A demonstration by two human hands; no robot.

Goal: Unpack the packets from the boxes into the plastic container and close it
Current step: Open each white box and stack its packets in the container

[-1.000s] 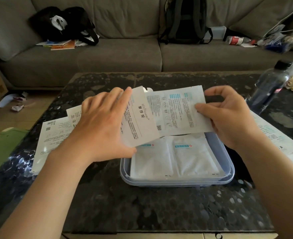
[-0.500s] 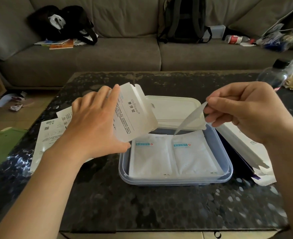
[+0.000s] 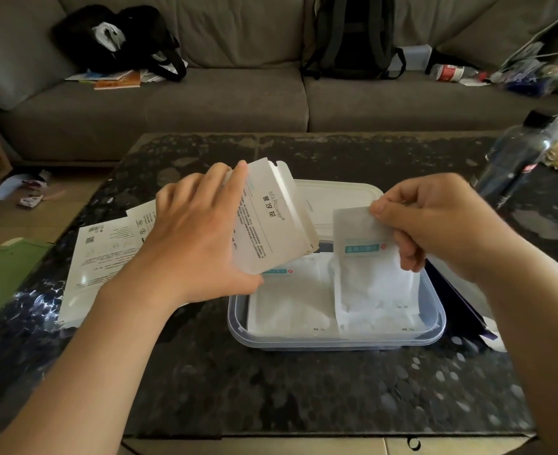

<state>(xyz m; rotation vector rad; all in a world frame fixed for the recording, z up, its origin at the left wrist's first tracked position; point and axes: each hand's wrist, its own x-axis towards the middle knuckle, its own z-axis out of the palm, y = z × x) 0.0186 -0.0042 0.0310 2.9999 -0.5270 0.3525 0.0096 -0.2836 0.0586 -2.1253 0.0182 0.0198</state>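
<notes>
Box (image 3: 271, 221) in left hand (image 3: 192, 238) — packet (image 3: 366, 257) in right hand (image 3: 435, 221)

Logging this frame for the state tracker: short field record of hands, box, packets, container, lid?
left hand: grips white box, tilted over container
right hand: pinches packet by its top corner, over container's right half
container: open, on table, other packets lying flat inside
lid: off, lying behind container
stage: unpacking, not closed
</notes>
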